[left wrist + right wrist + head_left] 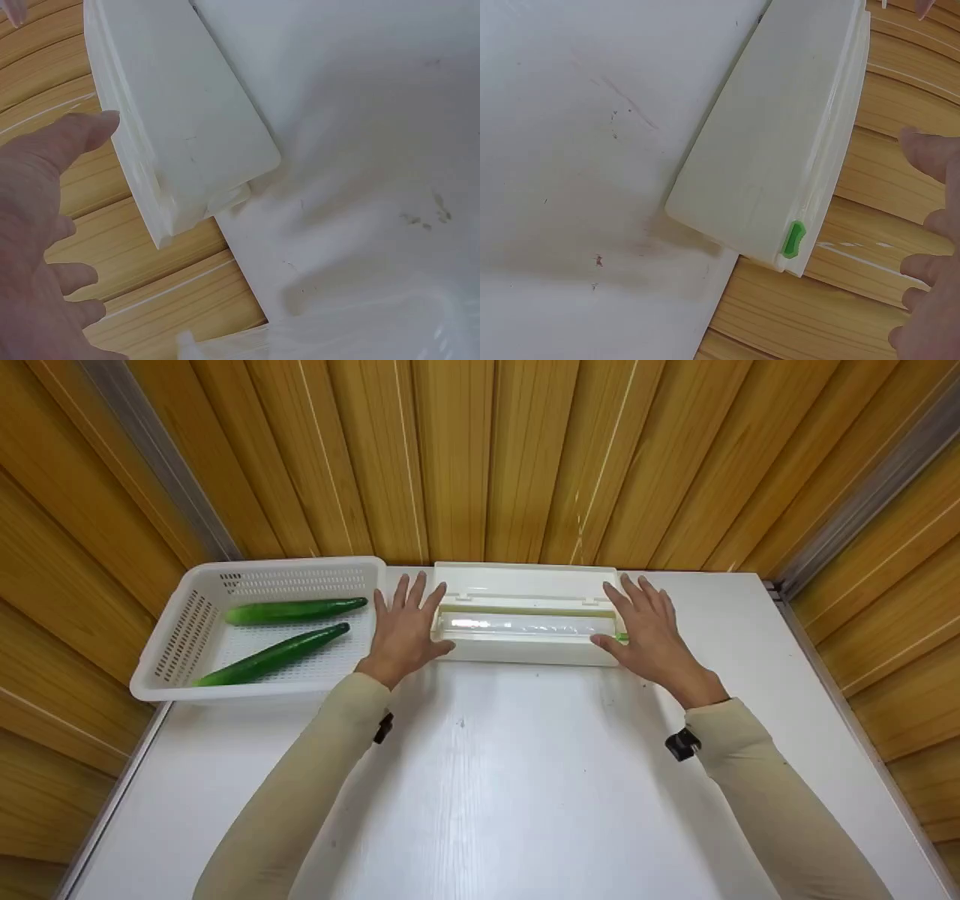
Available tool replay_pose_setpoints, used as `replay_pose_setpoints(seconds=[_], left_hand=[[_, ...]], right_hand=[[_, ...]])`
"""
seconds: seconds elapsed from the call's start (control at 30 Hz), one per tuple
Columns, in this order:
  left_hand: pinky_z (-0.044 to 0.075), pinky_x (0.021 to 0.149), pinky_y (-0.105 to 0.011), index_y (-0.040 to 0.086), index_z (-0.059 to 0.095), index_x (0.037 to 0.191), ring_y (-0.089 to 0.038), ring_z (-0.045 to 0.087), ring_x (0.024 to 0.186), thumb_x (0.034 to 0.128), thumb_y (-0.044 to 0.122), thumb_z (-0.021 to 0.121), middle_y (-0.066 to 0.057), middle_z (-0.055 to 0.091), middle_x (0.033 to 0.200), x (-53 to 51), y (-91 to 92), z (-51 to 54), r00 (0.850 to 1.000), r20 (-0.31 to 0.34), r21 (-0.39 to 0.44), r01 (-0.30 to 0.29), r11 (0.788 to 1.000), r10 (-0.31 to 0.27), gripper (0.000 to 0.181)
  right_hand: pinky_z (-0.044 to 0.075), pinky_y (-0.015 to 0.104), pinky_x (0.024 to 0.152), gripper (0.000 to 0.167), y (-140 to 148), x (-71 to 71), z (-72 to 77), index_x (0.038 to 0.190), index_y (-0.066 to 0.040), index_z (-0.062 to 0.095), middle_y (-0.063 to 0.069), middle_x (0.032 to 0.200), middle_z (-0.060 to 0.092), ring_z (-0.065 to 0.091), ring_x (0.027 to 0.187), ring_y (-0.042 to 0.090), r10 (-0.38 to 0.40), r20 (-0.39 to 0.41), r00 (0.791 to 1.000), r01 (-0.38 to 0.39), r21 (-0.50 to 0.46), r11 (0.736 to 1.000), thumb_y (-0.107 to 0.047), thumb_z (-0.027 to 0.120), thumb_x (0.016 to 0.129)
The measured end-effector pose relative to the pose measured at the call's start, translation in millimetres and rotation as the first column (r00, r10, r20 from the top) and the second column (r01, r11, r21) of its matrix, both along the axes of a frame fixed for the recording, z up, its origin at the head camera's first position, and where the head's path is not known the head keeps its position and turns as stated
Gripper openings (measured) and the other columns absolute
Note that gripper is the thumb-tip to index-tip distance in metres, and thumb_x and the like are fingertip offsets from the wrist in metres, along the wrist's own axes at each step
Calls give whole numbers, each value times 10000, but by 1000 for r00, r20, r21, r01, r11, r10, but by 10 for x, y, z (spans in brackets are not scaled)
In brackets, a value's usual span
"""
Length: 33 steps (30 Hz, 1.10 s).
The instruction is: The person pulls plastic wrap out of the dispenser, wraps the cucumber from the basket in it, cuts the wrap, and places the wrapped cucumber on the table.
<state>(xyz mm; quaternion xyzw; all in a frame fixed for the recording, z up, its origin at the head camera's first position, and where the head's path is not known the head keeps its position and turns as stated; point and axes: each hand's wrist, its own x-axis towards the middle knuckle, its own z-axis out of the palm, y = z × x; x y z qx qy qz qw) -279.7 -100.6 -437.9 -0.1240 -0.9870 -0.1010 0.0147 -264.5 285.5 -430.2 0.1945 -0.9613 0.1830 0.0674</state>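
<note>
A white cling film dispenser lies at the back of the table with its lid raised. Inside it shows a roll of clear film. A small green piece sits at its right end. My left hand is spread beside the dispenser's left end, between it and the basket; in the left wrist view the thumb appears apart from the box. Over at the right end, my right hand is spread too, its fingers extended and holding nothing. Whether any fingertip touches the dispenser, I cannot tell.
To the left stands a white perforated basket holding two cucumbers, one behind the other. A wood-patterned wall rises directly behind the white table.
</note>
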Motion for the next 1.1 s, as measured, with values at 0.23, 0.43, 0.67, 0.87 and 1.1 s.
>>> replay_pose_setpoints(seconds=[0.23,0.43,0.67,0.87,1.1], left_hand=[[52,1228,-698,182,370,1666,-377,115,1611,906,414,866,-142,218,1746,-59,-31,-41,1000,-6,29,15,999,-15,937],[91,1234,-683,140,465,1612,-367,203,1593,901,357,881,-140,316,1711,-98,-32,-60,999,-27,66,38,997,-36,852],[133,1238,-665,106,553,1543,-360,307,1556,926,351,857,-137,432,1649,-135,-33,-79,997,-47,77,67,995,-64,730],[218,1249,-583,75,647,1452,-367,386,1512,937,291,852,-148,526,1575,-161,-24,-103,991,-77,131,122,984,-113,595],[347,1212,-474,25,726,1332,-370,505,1420,917,220,873,-167,632,1452,-200,8,-144,974,-153,179,196,964,-169,482]], right_hand=[[44,636,1245,829,77,-30,-47,1640,-4,339,283,1694,244,121,1572,484,19,16,1000,-18,-11,1000,-257,785,988],[105,628,1244,791,132,-56,-90,1620,16,367,280,1666,313,193,1556,474,32,22,999,-32,1,999,-223,782,990],[133,626,1246,760,168,-101,-114,1610,8,392,269,1657,343,232,1550,460,18,70,997,-19,19,1000,-204,780,992],[273,640,1203,692,197,-114,-139,1571,33,441,293,1600,414,345,1497,479,36,72,997,-36,8,999,-150,775,994],[401,606,1137,534,212,-114,-175,1440,63,579,298,1470,558,498,1389,485,77,44,996,-77,-8,997,-62,788,965]])
